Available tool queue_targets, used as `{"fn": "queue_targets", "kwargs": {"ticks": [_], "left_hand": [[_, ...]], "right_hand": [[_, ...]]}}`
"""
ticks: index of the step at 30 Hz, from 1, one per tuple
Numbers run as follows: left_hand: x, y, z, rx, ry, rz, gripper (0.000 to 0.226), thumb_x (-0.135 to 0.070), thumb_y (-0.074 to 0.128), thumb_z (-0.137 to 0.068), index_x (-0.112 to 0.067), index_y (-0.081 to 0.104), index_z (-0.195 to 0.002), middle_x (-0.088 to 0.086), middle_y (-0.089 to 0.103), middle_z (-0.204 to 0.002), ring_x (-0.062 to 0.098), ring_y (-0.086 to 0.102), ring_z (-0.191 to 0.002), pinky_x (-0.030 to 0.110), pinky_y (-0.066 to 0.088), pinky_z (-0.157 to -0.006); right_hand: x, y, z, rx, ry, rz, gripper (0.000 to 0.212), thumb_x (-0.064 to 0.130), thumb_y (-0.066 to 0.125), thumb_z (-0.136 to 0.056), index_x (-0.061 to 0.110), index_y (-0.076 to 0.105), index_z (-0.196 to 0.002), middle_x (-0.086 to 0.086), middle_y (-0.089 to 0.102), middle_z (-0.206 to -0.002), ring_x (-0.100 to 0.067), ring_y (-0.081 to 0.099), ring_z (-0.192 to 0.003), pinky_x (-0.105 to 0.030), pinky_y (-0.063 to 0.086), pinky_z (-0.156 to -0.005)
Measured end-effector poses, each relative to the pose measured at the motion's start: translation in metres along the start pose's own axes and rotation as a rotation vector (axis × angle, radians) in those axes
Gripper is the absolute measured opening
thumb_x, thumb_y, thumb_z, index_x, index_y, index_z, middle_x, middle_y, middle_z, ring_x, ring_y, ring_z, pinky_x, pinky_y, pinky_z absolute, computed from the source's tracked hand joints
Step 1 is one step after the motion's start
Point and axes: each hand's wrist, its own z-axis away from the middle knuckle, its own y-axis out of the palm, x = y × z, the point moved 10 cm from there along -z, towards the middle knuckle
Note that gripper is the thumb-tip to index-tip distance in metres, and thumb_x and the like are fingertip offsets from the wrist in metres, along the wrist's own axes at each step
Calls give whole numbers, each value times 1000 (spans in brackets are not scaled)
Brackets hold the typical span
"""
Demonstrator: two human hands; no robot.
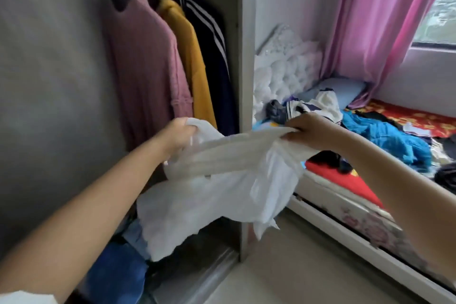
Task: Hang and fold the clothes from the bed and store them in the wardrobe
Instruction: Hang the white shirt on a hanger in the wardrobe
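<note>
white garment (222, 180) stretched between my hands: left hand (176, 134) and right hand (312, 131) each grip an end, before open wardrobe (243, 32).

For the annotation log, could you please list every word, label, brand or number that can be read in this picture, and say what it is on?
No readable text anywhere.
White garment, gripped by the left hand and right hand: no print or tag shows.
Navy jacket in the wardrobe: white stripes only, no logo visible.
Red bedsheet: yellow pattern, no letters.
</note>
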Motion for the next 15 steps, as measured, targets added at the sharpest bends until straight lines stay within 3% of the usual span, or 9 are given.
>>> {"fn": "queue_targets", "kwargs": {"ticks": [1, 3, 4, 6, 8, 10, 11, 13, 15], "left_hand": [[15, -15, -2, -28, -35, -104, 25, 0, 38, -90, -12, 60, -91, 9, 59, -90, 20, 51, -82, 26, 38, -65], [42, -32, 0, -23, -143, -350, 14, -7, 40, -92, -10, 54, -92, 12, 56, -101, 20, 48, -86, 27, 35, -64], [53, -42, 3, -33, -201, -446, 13, -10, 42, -93, -8, 52, -100, 12, 54, -109, 21, 48, -89, 27, 35, -66], [69, -66, 11, -101, -297, -473, 34, -15, 45, -93, -8, 44, -126, 11, 48, -128, 22, 48, -101, 24, 33, -76], [79, -93, 22, -208, -364, -414, 49, -16, 50, -92, -9, 34, -138, 11, 39, -139, 23, 45, -114, 22, 32, -82], [93, -107, 33, -227, -422, -416, 57, -18, 55, -89, -10, 30, -140, 10, 35, -142, 24, 40, -125, 25, 34, -89], [100, -108, 39, -195, -455, -443, 60, -20, 58, -88, -11, 29, -141, 10, 35, -143, 24, 40, -126, 27, 35, -92], [104, -103, 45, -156, -475, -464, 63, -27, 60, -88, -13, 29, -142, 10, 36, -143, 22, 40, -127, 27, 35, -95], [85, -83, 45, -145, -368, -328, 59, -28, 59, -89, -13, 33, -140, 7, 40, -140, 16, 43, -122, 21, 34, -91]], "right_hand": [[0, -10, -16, -145, 26, -168, 22, 1, 51, -89, 0, 65, -106, -4, 58, -77, -15, 50, -92, -16, 28, -60], [-10, -18, -38, -335, 118, -508, 28, -6, 45, -86, 7, 66, -100, -3, 59, -81, -10, 51, -84, -4, 32, -53], [-12, -15, -50, -342, 133, -663, 24, -4, 43, -85, 9, 63, -88, 0, 59, -72, -6, 52, -72, -3, 33, -51], [-3, -11, -76, -297, 123, -904, 21, 3, 41, -85, 16, 53, -72, 2, 53, -62, 1, 51, -52, -11, 38, -52], [0, -13, -98, -290, 138, -964, 32, 3, 37, -90, 23, 50, -69, 0, 49, -66, -3, 54, -54, -17, 40, -50], [7, -18, -114, -288, 138, -964, 35, 6, 33, -94, 26, 51, -72, 4, 50, -68, -10, 55, -66, -20, 39, -53], [14, -19, -121, -271, 124, -973, 35, 6, 32, -94, 25, 52, -72, 7, 52, -64, -7, 54, -63, -18, 38, -52], [35, -19, -135, -209, 79, -953, 29, 5, 35, -92, 11, 57, -74, 14, 50, -44, -2, 48, -51, -16, 34, -48], [60, -22, -142, -180, -1, -891, 22, 4, 40, -87, 3, 61, -81, 11, 40, -34, -1, 40, -44, -15, 29, -45]]}}
